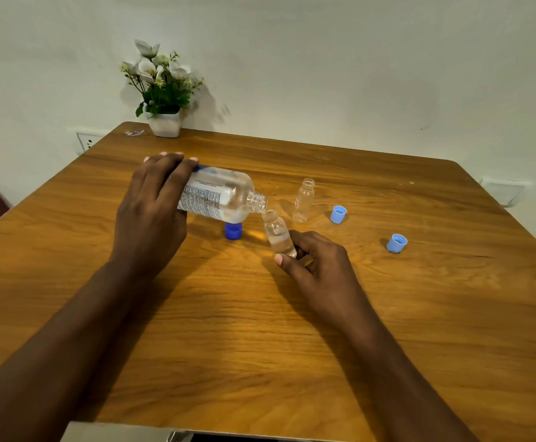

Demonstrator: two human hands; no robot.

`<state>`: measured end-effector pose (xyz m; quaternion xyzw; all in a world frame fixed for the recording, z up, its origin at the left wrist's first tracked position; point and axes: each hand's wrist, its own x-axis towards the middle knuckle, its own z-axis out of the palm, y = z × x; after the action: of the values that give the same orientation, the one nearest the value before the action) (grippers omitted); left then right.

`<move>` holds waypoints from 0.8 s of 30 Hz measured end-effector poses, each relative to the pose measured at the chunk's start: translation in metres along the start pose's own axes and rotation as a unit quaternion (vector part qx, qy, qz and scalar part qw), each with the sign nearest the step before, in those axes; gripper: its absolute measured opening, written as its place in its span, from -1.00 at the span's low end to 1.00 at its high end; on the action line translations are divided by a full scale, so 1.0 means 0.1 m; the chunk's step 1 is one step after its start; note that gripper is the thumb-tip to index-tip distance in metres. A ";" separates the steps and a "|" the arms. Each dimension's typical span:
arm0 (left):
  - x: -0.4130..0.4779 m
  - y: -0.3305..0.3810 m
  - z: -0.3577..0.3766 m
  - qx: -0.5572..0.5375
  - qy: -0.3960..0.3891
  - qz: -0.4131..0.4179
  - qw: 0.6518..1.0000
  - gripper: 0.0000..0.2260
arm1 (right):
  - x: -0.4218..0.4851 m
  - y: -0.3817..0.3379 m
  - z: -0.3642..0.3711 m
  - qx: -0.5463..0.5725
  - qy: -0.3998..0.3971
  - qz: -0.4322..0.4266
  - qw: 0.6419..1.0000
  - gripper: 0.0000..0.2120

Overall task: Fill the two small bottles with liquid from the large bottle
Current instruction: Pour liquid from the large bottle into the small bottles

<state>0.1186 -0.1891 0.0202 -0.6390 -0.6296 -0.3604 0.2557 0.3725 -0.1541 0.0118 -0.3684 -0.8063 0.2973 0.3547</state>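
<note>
Large bottle (220,194) is held almost horizontal over the table (260,330), label up. It is gripped round its base end by the left hand (151,215), with the fingers curled over the far side. Its open mouth is tipped down at the mouth of the held small bottle (279,236); whether they touch cannot be told. That bottle is leaned toward the large bottle's neck and pinched low between the thumb and fingers of the right hand (317,263). Clear liquid is seen inside it. The second small bottle (304,200) is stood upright and uncapped just past the large bottle's mouth, apart from it. A dark blue cap (233,231) is lying on the table directly under the large bottle's shoulder. A nearer light blue cap (338,214) and a farther light blue cap (396,243) are found beyond the large bottle's mouth, well apart. Potted flowers (164,122) are set behind the large bottle's base.
</note>
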 end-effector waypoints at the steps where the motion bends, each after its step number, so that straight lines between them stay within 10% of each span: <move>1: 0.00 0.00 0.00 -0.001 0.000 0.000 1.000 -0.42 | 0.00 0.00 0.00 0.000 0.001 0.000 1.000 -0.80; 24: 0.00 0.00 0.00 0.001 0.000 0.002 1.000 -0.41 | 0.00 0.01 0.00 -0.003 0.002 0.001 1.000 -0.81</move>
<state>0.1180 -0.1890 0.0205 -0.6401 -0.6286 -0.3595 0.2567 0.3722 -0.1537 0.0113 -0.3705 -0.8060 0.2948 0.3552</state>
